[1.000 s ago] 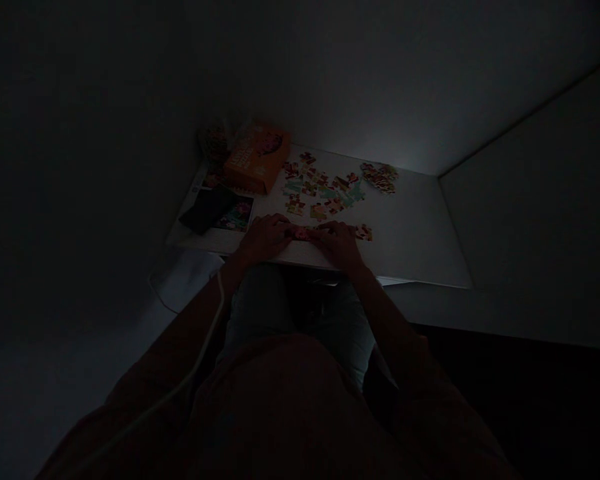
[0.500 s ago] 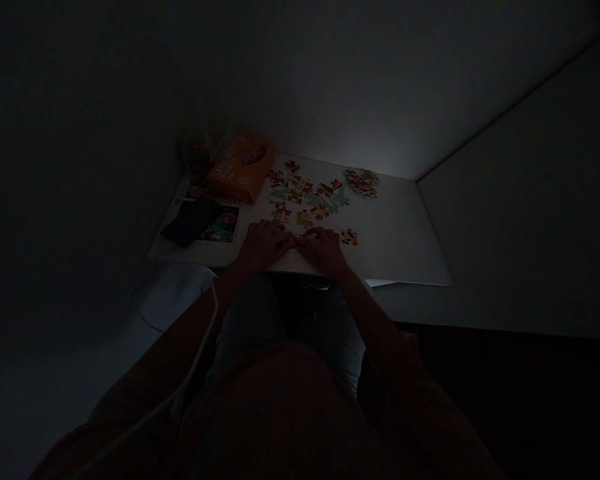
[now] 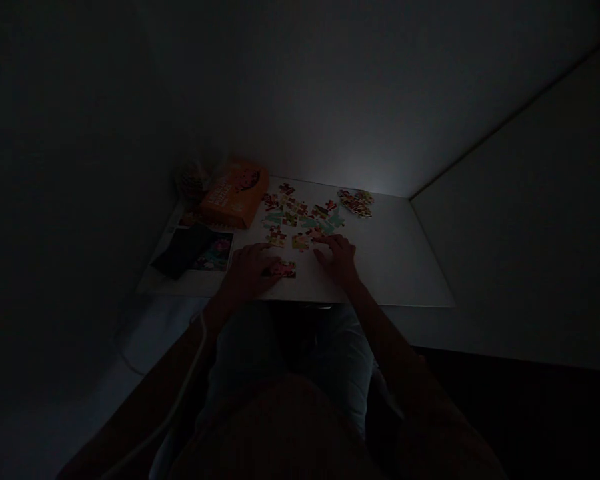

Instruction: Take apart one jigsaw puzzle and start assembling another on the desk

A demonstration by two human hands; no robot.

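Observation:
Dim light covers a white table [image 3: 390, 267]. My left hand [image 3: 251, 270] rests near the front edge, fingers apart, its thumb and fingers about a small joined strip of puzzle pieces [image 3: 283, 269] lying flat. My right hand [image 3: 338, 257] is farther right, thumb and index finger apart, the index fingertip at the lower edge of the scattered puzzle pieces [image 3: 291, 219]. Whether that fingertip touches a piece is too dark to tell. One yellowish piece [image 3: 301, 241] lies between the hands, just left of the right fingertips.
An orange box [image 3: 235, 195] stands at the back left, beside a clear bag [image 3: 191, 179]. In front of it lie a dark object [image 3: 183, 250] and a colourful picture sheet [image 3: 217, 252]. A heap of pieces [image 3: 356, 203] sits at the back right. A white cable crosses my left wrist.
My hands have parted: the right moved away to the right and forward, uncovering the strip beside my left hand. The piece formerly right of my right hand no longer shows there. The view has tilted up.

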